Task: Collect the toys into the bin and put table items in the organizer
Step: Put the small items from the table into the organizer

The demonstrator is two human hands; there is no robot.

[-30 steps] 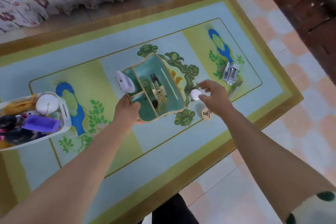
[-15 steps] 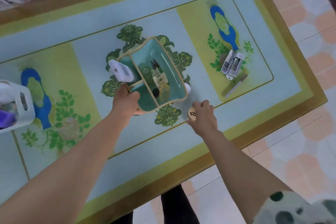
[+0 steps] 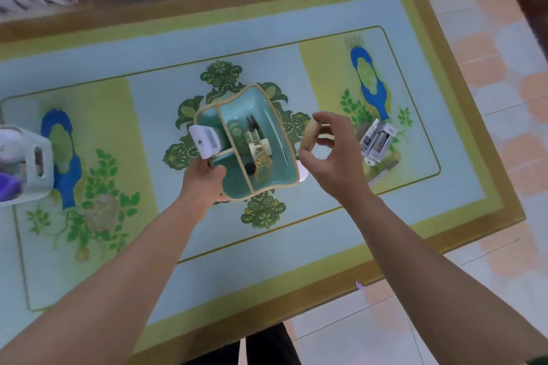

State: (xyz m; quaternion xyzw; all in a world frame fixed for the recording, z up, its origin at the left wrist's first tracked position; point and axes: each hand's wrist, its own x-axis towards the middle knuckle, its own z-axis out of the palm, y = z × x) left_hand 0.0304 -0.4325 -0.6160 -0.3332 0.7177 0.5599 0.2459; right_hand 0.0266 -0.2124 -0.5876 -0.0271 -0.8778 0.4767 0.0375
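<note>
A teal organizer [image 3: 275, 163] with tan trim and dividers sits at the middle of the table. My left hand [image 3: 204, 184] grips its near left edge. Inside lie a cream hair clip [image 3: 258, 144], small scissors and a beaded band. A white flat device [image 3: 204, 141] leans in its left compartment. My right hand [image 3: 329, 154] hovers just right of the organizer and pinches a round tan wooden disc [image 3: 309, 135] on edge. A small white round object [image 3: 302, 173] lies on the table under that hand, partly hidden.
A white box-like item [image 3: 376, 142] and a pen [image 3: 384, 172] lie on the table at the right. The white toy bin [image 3: 32, 163] stands at the left edge, cut off by the frame. A floral-covered sofa runs along the far side. The table's near edge meets tiled floor.
My right hand has picked the wooden disc up from the table and raised it beside the organizer. The left hand still holds the organizer's edge. The view has shifted.
</note>
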